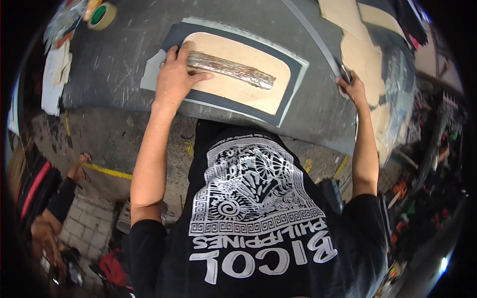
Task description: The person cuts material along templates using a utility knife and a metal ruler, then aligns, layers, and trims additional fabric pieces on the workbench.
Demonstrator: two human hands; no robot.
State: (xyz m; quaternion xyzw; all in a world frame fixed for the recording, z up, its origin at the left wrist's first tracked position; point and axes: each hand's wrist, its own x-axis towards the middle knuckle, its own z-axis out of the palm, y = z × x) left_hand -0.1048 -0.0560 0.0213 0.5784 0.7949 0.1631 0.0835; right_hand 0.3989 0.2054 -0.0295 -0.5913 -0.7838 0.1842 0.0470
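Note:
My left hand [175,74] lies over the left end of a beige rounded board [238,93], its fingers stretched out and thumb spread. Along the board's middle runs a bar wrapped in shiny brownish tape [231,69]; its left end sits between my fingers and thumb. Under the board is a larger dark sheet [295,74], with pale sheet edges showing beneath it. My right hand [354,89] is closed at the near end of a long flat grey strip [313,35]. A dark shiny piece [346,73] also shows at those fingers; I cannot tell its kind.
The dark worktable [129,69] carries a tape roll [102,16] and pale scraps [57,74] at left. Beige sheets [360,54] and clear plastic [397,94] lie at right. Another person [49,218] is at the lower left. Clutter [422,174] fills the right side.

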